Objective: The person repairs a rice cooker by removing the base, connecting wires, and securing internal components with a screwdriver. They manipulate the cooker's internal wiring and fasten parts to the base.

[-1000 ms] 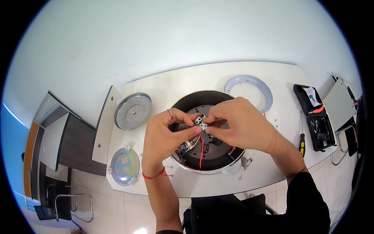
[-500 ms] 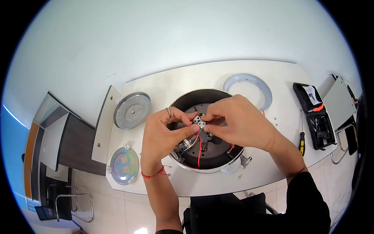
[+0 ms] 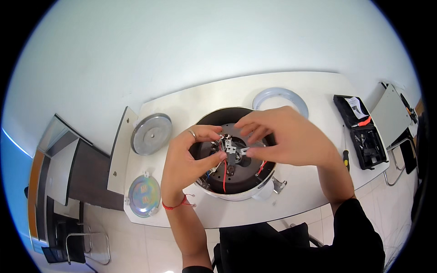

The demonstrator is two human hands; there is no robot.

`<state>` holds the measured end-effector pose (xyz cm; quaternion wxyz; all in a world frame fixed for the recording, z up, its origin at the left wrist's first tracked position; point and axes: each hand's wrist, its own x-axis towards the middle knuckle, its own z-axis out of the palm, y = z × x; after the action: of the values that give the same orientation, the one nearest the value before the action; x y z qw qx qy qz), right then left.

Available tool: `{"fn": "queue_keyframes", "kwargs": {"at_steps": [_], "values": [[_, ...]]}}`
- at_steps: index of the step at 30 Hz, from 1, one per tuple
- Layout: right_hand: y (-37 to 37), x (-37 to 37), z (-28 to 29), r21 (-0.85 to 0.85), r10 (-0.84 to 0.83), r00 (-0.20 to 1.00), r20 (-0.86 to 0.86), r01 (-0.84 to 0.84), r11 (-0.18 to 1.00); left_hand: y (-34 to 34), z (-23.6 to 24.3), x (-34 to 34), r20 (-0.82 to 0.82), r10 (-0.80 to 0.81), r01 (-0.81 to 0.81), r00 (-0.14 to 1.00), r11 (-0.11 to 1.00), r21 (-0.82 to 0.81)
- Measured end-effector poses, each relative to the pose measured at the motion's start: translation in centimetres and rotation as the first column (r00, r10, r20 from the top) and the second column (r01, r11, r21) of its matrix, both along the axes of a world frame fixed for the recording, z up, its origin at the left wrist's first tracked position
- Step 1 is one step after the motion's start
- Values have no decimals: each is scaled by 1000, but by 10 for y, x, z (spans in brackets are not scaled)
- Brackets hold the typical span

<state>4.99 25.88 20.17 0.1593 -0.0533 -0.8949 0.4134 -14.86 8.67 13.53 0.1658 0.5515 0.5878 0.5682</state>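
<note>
A round open appliance body with a dark interior, red, white and blue wires and dark fittings sits mid-table. Near its middle is a small silver metal bracket with holes, atop a dark strip. My left hand, with a ring and red string bracelet, pinches at the bracket’s left side, thumb tip against it and index finger curled above. My right hand hovers over the right side, fingers loosely spread and bent, thumb tip beside a small silver tab; whether it touches cannot be made out.
On the white table lie a steel disc and iridescent plate at left, a pale grey ring behind, a screwdriver and open black tool case at right. A chair stands at the near edge.
My right hand has loosened its pinch, its fingers lifting and spreading to uncover more of the bracket. My left hand stays at the bracket. The view has shifted slightly.
</note>
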Motion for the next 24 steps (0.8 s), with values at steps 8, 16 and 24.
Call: {"fn": "queue_keyframes", "kwargs": {"at_steps": [8,16,24], "values": [[17,133,-32,328,-641,709,-295,705,629,-13,0,2,-19,159,-157,987,983,93],[26,218,-157,500,-922,362,-137,829,251,-18,16,90,-415,697,-655,585,707,266],[50,225,-192,373,-929,332,-164,893,253,15,-8,108,-500,767,-834,402,532,146]]}}
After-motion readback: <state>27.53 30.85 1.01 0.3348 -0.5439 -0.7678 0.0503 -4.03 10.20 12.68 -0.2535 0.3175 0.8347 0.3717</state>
